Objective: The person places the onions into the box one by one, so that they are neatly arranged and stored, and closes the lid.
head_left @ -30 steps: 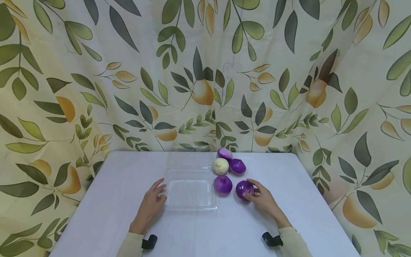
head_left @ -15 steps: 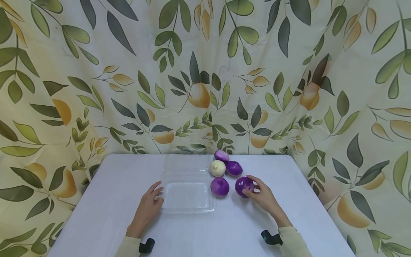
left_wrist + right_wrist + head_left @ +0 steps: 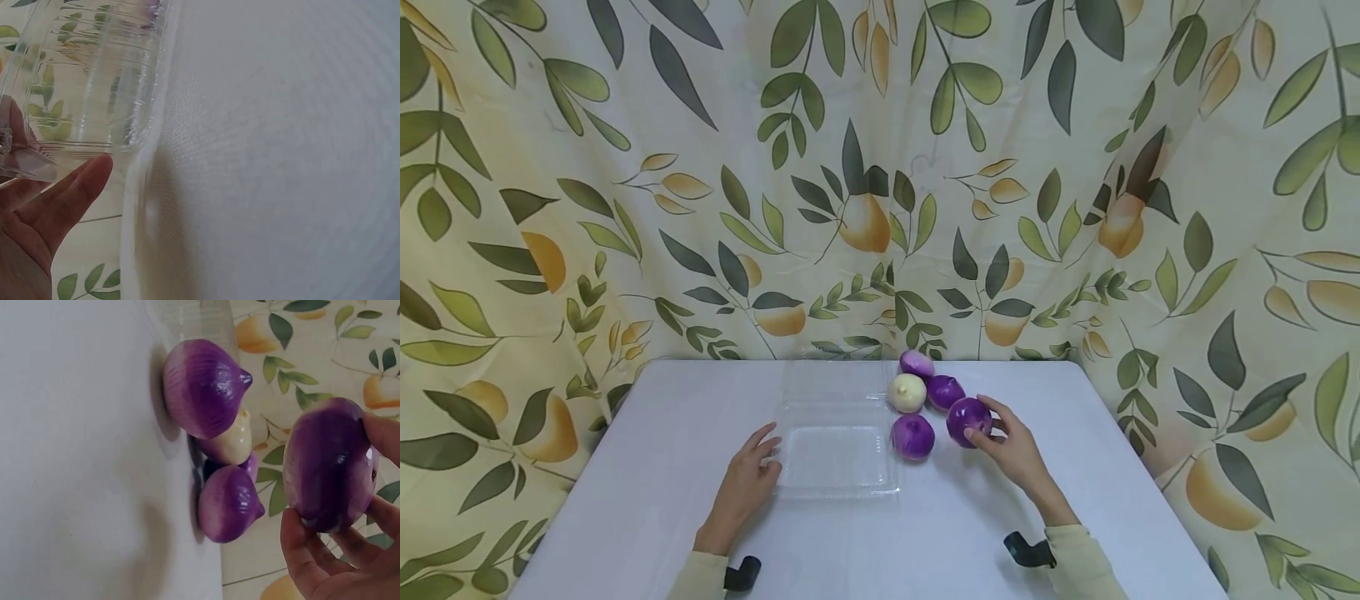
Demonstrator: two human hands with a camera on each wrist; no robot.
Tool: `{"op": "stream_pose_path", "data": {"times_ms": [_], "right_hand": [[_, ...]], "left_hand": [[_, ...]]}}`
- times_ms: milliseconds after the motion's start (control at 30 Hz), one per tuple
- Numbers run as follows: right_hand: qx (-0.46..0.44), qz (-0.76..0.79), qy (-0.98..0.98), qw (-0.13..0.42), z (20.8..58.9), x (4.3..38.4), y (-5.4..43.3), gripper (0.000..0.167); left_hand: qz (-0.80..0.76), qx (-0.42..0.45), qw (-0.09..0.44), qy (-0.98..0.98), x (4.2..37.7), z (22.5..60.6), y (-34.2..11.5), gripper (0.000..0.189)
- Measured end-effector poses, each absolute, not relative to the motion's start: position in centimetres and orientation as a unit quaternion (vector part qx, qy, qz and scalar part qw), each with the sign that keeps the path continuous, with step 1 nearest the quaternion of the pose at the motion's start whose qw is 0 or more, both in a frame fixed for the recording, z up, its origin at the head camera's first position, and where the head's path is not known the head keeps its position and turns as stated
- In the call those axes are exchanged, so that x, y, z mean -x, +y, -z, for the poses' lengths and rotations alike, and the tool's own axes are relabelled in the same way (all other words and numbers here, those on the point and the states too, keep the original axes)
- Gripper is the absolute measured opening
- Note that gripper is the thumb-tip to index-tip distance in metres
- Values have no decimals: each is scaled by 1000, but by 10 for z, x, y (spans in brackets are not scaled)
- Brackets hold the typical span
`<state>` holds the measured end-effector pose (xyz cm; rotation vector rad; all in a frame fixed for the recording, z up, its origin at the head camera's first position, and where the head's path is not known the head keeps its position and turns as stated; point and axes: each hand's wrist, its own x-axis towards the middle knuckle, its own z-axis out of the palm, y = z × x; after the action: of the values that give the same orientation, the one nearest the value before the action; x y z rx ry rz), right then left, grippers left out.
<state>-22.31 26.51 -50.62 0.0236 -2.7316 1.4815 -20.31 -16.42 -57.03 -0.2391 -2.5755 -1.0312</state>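
Note:
My right hand [image 3: 1017,446] grips a glossy purple onion [image 3: 967,421] between thumb and fingers. It hangs off the table in the right wrist view, where the onion [image 3: 331,465] shows its pale pink ends. My left hand [image 3: 745,482] holds the left side of a clear plastic clamshell box [image 3: 837,492], which lies with its lid folded back. In the left wrist view a fingertip [image 3: 97,172] touches the box wall [image 3: 81,119], and another finger shows through the clear plastic. Right of the box sits a purple onion [image 3: 913,437].
Behind that onion a cream-white onion [image 3: 907,392], another purple onion [image 3: 945,392] and a lighter purple one [image 3: 917,363] cluster near the back edge of the white table [image 3: 700,400]. A leaf-patterned curtain [image 3: 850,283] hangs right behind the table.
My right hand has raised the purple onion off the table and moved it slightly away from me, toward the back onions. The left hand stays at the box; the view tilted a little.

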Motion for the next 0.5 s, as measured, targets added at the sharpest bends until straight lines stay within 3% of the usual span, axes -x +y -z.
{"op": "stream_pose_path", "data": {"times_ms": [500], "right_hand": [[-27, -534, -845, 27, 491, 216, 248, 72]], "left_hand": [[365, 88, 169, -911, 203, 569, -165, 35]]}}
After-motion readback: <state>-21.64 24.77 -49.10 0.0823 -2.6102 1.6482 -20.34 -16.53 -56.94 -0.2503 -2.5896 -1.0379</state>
